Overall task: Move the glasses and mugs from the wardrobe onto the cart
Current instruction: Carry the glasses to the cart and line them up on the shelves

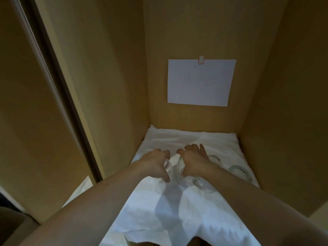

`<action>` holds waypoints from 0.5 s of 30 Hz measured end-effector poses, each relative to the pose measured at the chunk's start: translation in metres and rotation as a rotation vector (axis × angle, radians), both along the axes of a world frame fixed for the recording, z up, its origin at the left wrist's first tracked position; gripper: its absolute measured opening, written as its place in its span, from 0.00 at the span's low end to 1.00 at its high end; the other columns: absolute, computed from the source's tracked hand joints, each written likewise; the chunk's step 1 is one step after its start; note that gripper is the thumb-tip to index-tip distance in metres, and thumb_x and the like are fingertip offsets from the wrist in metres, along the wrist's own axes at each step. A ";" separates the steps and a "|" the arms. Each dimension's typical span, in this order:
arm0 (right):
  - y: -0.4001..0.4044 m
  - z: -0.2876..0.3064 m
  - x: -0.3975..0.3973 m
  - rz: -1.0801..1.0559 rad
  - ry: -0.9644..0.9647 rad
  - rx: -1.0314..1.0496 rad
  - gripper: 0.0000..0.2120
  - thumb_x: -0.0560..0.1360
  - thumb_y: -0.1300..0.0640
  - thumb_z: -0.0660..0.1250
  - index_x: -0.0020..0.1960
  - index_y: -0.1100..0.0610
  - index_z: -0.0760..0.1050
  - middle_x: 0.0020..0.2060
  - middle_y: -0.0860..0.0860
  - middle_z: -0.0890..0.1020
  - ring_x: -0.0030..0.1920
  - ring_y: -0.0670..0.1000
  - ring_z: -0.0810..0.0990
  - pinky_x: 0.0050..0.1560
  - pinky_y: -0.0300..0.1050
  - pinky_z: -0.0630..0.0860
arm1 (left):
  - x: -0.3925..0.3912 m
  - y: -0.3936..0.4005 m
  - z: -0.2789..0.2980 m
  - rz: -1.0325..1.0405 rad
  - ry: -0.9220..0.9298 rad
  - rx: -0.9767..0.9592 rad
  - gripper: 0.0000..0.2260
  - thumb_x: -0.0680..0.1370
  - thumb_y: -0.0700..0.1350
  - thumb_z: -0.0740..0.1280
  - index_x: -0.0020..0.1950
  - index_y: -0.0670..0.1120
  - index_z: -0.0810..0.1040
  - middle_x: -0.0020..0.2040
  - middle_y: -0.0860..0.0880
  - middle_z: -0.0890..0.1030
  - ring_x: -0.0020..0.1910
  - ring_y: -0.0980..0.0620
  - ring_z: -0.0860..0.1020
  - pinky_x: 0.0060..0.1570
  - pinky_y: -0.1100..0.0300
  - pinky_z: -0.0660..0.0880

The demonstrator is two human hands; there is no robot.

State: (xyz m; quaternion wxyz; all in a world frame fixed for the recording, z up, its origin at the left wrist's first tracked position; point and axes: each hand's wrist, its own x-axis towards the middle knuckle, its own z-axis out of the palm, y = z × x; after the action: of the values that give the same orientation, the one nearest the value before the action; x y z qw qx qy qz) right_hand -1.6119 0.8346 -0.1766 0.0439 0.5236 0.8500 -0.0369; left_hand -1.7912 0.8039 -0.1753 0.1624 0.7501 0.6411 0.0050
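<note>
Inside the wardrobe (113,86), on a white cloth (177,219), the left hand (156,161) grips 1 glass (167,168) and the right hand (192,162) grips another (180,166), with 2 more glasses (239,172) just right.

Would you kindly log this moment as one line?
stage: pickup in wardrobe | left hand: grips clear glass | right hand: grips second clear glass | more glassware: on white cloth

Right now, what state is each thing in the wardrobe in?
Left hand: grips a clear glass.
Right hand: grips a second clear glass.
Two clear glasses at right: standing on the cloth, untouched.
White cloth: spread, wrinkled.
White paper sheet: taped to the back wall.
</note>
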 end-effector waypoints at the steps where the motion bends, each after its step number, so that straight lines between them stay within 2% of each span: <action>1: 0.001 -0.001 -0.005 0.024 -0.047 0.008 0.37 0.70 0.50 0.75 0.75 0.48 0.64 0.70 0.55 0.69 0.74 0.59 0.62 0.78 0.62 0.48 | -0.005 0.000 0.001 0.004 0.015 0.006 0.38 0.63 0.58 0.82 0.67 0.51 0.69 0.55 0.50 0.72 0.52 0.47 0.76 0.43 0.55 0.74; 6: -0.002 -0.010 -0.028 0.155 -0.396 0.116 0.29 0.76 0.54 0.68 0.75 0.52 0.65 0.72 0.59 0.67 0.75 0.64 0.60 0.76 0.67 0.50 | -0.022 0.005 0.004 0.019 0.083 0.037 0.37 0.65 0.57 0.81 0.68 0.50 0.67 0.58 0.47 0.73 0.52 0.45 0.76 0.43 0.55 0.72; 8: -0.004 -0.016 -0.035 0.179 -0.544 0.166 0.25 0.79 0.54 0.64 0.75 0.54 0.65 0.72 0.61 0.67 0.74 0.65 0.61 0.75 0.68 0.54 | -0.026 0.006 0.005 0.009 0.121 0.057 0.35 0.65 0.56 0.81 0.66 0.49 0.67 0.56 0.47 0.72 0.48 0.46 0.74 0.42 0.56 0.69; 11: -0.006 -0.027 -0.042 0.202 -0.754 0.186 0.25 0.81 0.53 0.63 0.77 0.57 0.64 0.75 0.64 0.64 0.75 0.69 0.59 0.73 0.71 0.56 | -0.029 0.009 0.005 0.013 0.152 0.045 0.34 0.66 0.52 0.82 0.64 0.48 0.66 0.53 0.47 0.70 0.45 0.46 0.72 0.41 0.55 0.70; 15: -0.004 -0.042 -0.050 0.186 -0.863 0.257 0.25 0.82 0.52 0.61 0.76 0.60 0.64 0.74 0.66 0.64 0.73 0.72 0.60 0.72 0.74 0.57 | -0.030 0.017 0.004 0.040 0.113 -0.021 0.35 0.67 0.48 0.82 0.66 0.48 0.64 0.59 0.44 0.71 0.53 0.43 0.76 0.44 0.53 0.75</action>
State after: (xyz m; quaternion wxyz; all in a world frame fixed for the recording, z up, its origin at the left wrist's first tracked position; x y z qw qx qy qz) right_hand -1.6620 0.8305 -0.2182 0.3318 0.4137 0.7951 0.2942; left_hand -1.8209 0.8207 -0.1717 0.1336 0.7345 0.6640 -0.0411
